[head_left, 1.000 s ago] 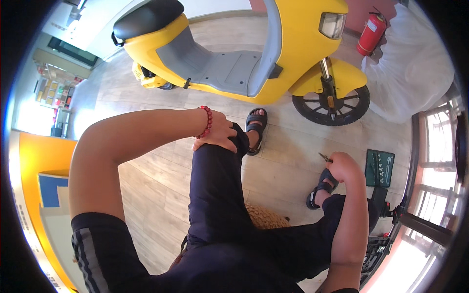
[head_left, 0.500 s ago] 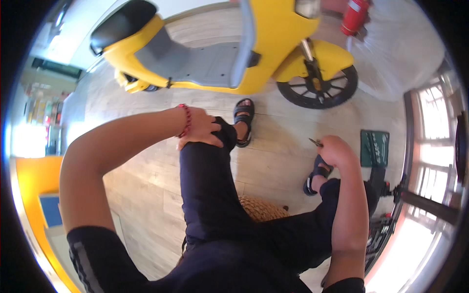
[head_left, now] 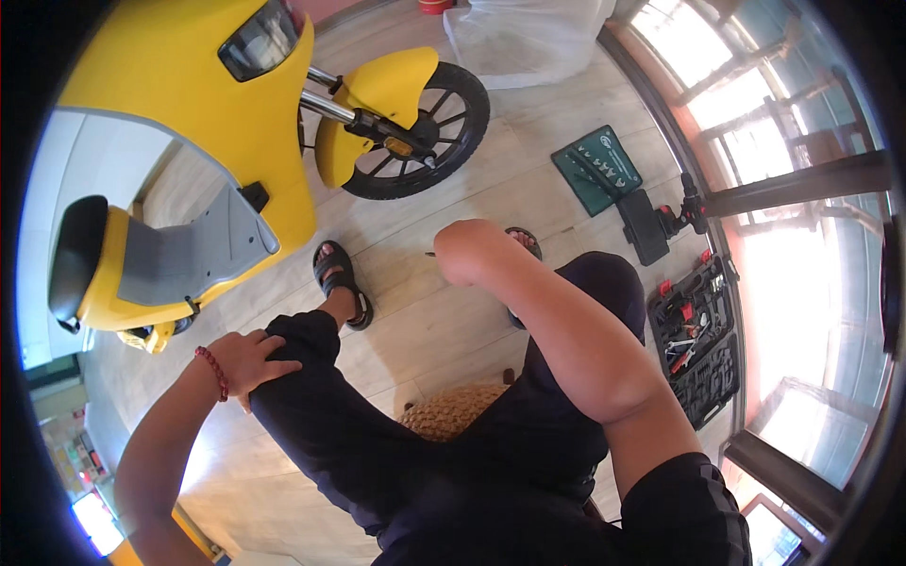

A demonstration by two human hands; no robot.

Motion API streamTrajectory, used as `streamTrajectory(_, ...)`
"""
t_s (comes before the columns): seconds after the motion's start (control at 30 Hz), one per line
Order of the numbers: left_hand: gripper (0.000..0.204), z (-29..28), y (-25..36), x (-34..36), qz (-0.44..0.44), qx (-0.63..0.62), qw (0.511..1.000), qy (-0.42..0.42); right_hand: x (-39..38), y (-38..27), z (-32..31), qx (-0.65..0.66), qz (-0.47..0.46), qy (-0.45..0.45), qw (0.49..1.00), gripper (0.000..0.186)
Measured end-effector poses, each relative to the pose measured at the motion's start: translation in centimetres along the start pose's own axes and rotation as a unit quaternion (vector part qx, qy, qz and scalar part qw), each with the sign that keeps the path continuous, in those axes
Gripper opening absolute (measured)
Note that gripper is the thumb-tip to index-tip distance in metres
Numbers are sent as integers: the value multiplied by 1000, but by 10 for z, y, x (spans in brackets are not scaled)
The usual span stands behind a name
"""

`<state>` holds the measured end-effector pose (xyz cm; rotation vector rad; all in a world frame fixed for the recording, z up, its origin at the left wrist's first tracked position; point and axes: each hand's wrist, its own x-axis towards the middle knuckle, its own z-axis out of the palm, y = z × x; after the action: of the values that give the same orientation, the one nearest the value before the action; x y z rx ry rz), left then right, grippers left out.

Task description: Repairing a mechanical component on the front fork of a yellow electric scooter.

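My left hand (head_left: 253, 361) lies on my left knee, fingers spread over the dark trousers (head_left: 326, 415). A red beaded bracelet (head_left: 215, 374) circles that wrist. My right hand (head_left: 472, 250) is closed in a fist over the floor, ahead of my right knee. Only the short tip of a thin dark tool (head_left: 430, 254) pokes out past the fist; the rest is hidden, and its kind cannot be made out. Beyond both hands stands a yellow electric scooter (head_left: 274, 123), its front wheel (head_left: 425, 137) turned toward the right.
A green tool roll (head_left: 596, 174) holding several wrenches lies on the floor at right, beside a black box-shaped object (head_left: 645, 226). Closer to me, an open black toolbox (head_left: 698, 344) stands along the window. I sit on a woven stool (head_left: 448, 410). White plastic sheeting (head_left: 524, 42) is at the back.
My view has swung to the right, bringing the open toolbox and tool roll into fuller sight. The right fist has turned, hiding more of the thin tool. My left hand stays on the knee.
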<state>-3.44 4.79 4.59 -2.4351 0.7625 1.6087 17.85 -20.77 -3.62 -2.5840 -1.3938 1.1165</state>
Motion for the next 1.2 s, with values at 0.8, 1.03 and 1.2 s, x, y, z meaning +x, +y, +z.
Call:
streamTrajectory(0.8,97,-8,6,-2,-7,8,1000,10,-7,-2,-9,15,15,-30,999,24)
streamTrajectory(1.03,96,-13,8,-2,-12,8,1000,8,-1,-1,-6,11,0,-17,1000,24)
streamTrajectory(1.2,94,-13,8,-1,-10,8,1000,7,-1,-2,-9,2,11,-47,999,25)
